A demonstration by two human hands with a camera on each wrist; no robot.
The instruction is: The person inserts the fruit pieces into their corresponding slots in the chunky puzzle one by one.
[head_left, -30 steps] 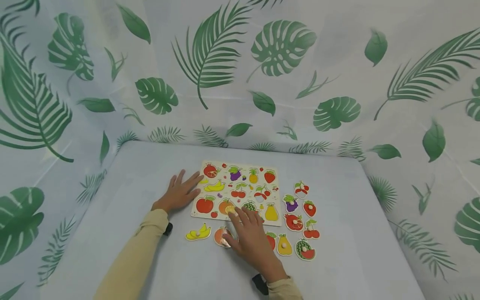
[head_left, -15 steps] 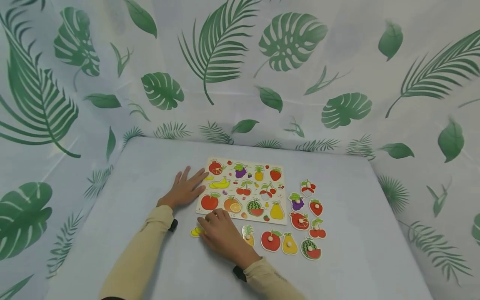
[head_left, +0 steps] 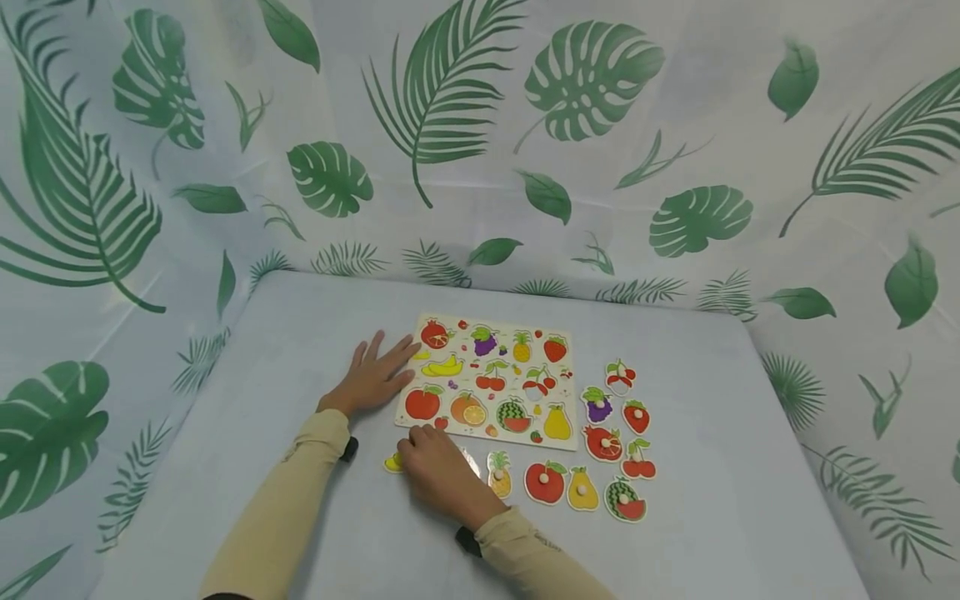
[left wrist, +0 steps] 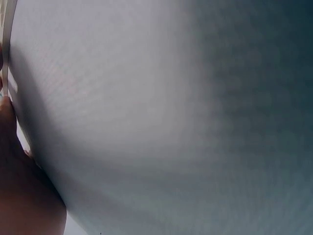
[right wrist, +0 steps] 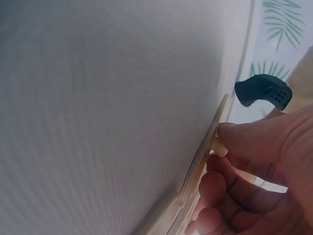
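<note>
Right hand (head_left: 441, 468), head view: curls over banana piece (head_left: 392, 462) by near left corner of puzzle board (head_left: 517, 440); left hand (head_left: 366, 385) lies spread, fingertips at board's edge. Left wrist view: hand half cropped. Right wrist view: thumb and finger pinch piece's knob (right wrist: 218, 146).

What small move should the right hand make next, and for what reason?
Probably raise the banana piece toward the banana picture on the board: the right hand pinches the piece's knob, while the left hand touches the board's edge.
</note>
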